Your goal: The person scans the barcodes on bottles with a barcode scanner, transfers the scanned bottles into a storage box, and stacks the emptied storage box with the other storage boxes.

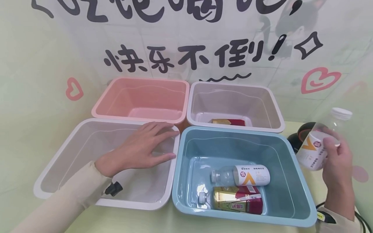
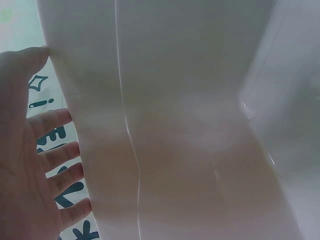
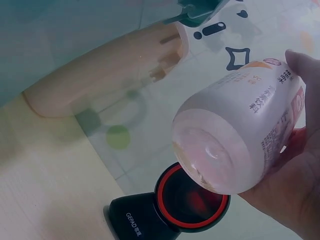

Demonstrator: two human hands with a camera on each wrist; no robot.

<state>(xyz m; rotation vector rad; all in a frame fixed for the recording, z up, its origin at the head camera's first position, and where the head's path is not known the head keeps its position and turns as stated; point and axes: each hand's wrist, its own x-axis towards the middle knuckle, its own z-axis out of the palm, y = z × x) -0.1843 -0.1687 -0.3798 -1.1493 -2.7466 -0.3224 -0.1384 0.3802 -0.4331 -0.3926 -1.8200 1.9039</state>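
Observation:
My right hand [image 1: 339, 161] grips a clear plastic bottle [image 1: 314, 150] with a white label and white cap, tilted with its base down to the left. In the right wrist view the bottle's base [image 3: 215, 152] overlaps a black barcode scanner [image 3: 192, 197] with a red ring. Fingers spread, my left hand [image 1: 142, 147] reaches over the white bin [image 1: 99, 123], its fingertips right at the bin's right rim. Inside the blue bin [image 1: 291, 168] lie a similar bottle [image 1: 252, 174] on its side and a bottle with a gold and red label [image 1: 237, 199].
Behind stand a pink bin [image 1: 141, 97] and a greyish-lilac bin [image 1: 233, 97], the latter holding a gold and red item [image 1: 228, 122]. A printed wall sheet [image 1: 177, 32] rises at the back. Dark cables [image 1: 362, 221] run by the right wrist.

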